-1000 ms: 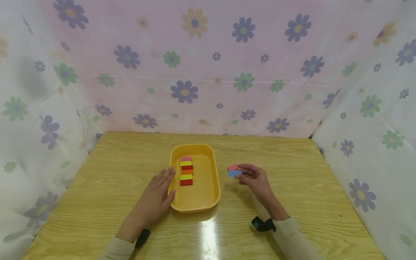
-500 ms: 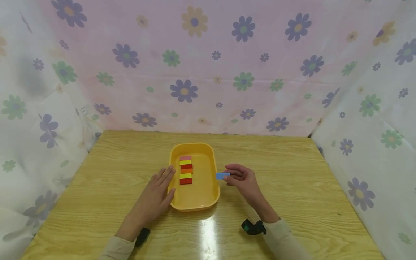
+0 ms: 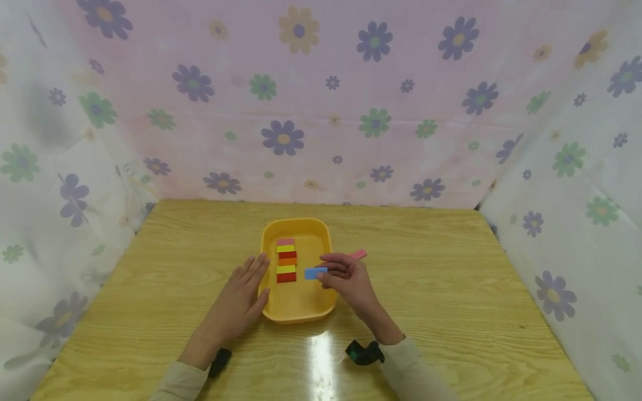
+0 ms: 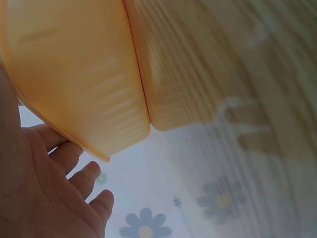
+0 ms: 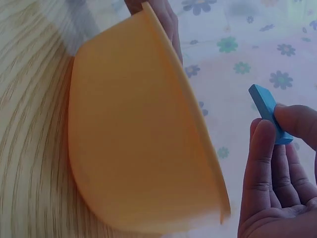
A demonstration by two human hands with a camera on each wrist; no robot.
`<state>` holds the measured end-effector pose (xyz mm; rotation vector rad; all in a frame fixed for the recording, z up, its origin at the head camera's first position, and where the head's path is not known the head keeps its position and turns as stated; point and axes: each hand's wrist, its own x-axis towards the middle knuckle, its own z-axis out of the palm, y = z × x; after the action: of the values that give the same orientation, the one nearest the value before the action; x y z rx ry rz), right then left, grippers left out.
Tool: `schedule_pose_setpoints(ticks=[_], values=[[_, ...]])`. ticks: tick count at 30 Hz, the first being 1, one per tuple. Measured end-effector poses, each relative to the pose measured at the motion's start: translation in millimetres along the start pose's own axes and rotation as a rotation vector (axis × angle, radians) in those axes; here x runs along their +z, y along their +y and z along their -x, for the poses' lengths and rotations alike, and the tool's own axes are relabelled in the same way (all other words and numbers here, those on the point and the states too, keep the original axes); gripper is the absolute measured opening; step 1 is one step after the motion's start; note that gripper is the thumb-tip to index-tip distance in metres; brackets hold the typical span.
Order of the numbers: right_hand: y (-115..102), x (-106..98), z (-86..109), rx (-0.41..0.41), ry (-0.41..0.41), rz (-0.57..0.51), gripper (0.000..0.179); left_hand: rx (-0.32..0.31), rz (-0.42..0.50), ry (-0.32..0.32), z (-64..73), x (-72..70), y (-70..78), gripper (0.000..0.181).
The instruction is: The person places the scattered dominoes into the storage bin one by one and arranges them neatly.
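My right hand [image 3: 351,284] pinches a small flat blue block [image 3: 313,273] between thumb and fingers, over the right half of a yellow plastic tray [image 3: 306,305]. In the right wrist view the blue block [image 5: 265,106] stands tilted, above the level of the tray's rim [image 5: 190,99]. On the tray's left side rests my left hand [image 3: 236,303], its fingers extended over the rim. Inside the tray, a column of several pink, yellow, red and orange blocks [image 3: 287,262] lies left of the blue one. A pink block [image 3: 358,254] sits on the table beyond my right hand.
The tray stands on a wood-grain table [image 3: 451,289]. Flower-print cloth [image 3: 321,111] hangs at the back and along both sides. Each wrist carries a black camera; the right wrist camera [image 3: 363,353] shows near the table's front.
My right hand has carried the blue block leftward from beside the tray to over it. The pink block stays on the table, uncovered again. My left hand keeps its place on the rim.
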<state>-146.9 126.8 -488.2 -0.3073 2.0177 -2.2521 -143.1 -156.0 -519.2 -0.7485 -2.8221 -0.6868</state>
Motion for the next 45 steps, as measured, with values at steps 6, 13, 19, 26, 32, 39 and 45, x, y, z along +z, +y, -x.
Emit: schedule_pose_setpoints(ticks=[6, 13, 19, 26, 32, 39, 45], values=[[-0.5, 15.3, -6.7, 0.018, 0.010, -0.029, 0.036, 0.002, -0.004, -0.002, -0.4, 0.0, 0.3, 0.063], [2.0, 31.5, -15.2, 0.060, 0.074, -0.012, 0.037, -0.014, 0.001, -0.038, -1.6, -2.0, 1.0, 0.063], [9.2, 44.6, -24.3, 0.031, 0.102, 0.102, 0.038, -0.021, 0.004, -0.035, -2.2, -3.0, 1.0, 0.063], [15.0, 53.6, -31.7, 0.154, 0.070, 0.308, 0.045, -0.026, 0.000, -0.038, -2.0, -2.5, 1.2, 0.063], [17.6, 59.1, -35.3, 0.296, 0.040, 0.443, 0.053, -0.026, 0.004, -0.040, -1.7, -2.4, 2.2, 0.064], [17.9, 63.9, -38.5, 0.381, 0.033, 0.629, 0.063, -0.024, -0.001, -0.033, -1.6, -3.1, 1.6, 0.063], [20.0, 66.5, -42.4, 0.394, 0.061, 0.673, 0.067, -0.015, 0.001, -0.028, -1.1, -3.5, 1.2, 0.063]])
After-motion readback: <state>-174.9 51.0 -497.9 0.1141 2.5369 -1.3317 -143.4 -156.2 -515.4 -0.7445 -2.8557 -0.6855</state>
